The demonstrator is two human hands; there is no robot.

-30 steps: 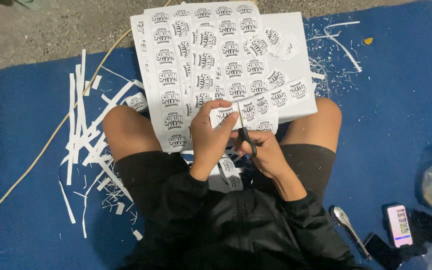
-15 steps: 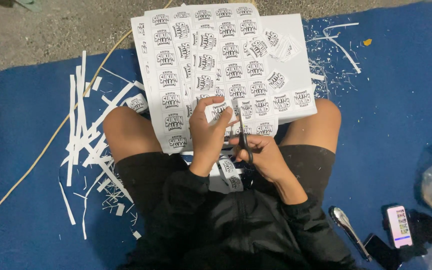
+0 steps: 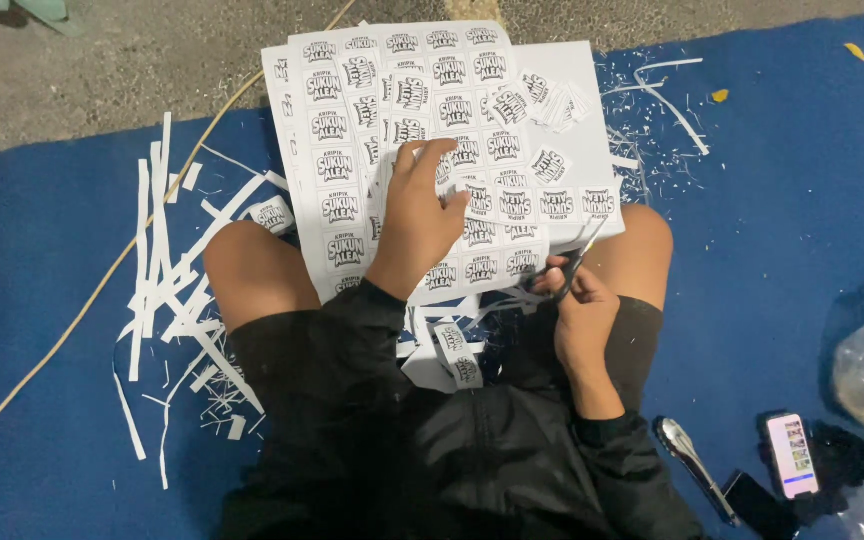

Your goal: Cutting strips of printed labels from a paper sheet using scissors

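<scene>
Left hand [image 3: 420, 222]: laid flat, fingers [image 3: 430, 152] spread, pressed on the label sheets [image 3: 392, 110] across the knees
Right hand [image 3: 580, 318]: closed around the scissors [image 3: 569, 262], blades parted at the sheets' lower right edge
Sheets: under the left fingers, just ahead of the right ones
Cut labels [image 3: 552, 100]: piled at the sheets' far right
Strips [image 3: 167, 270]: scattered on the blue mat [image 3: 32, 300], left
Phone [image 3: 790, 455]: on the mat, far right

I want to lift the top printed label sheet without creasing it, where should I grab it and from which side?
Pinch the label sheet at its free left edge, coming in from the left. That edge overhangs the stack and lies bare, while the left hand presses its middle and the right hand holds scissors at the lower right. This is a judgement.
</scene>
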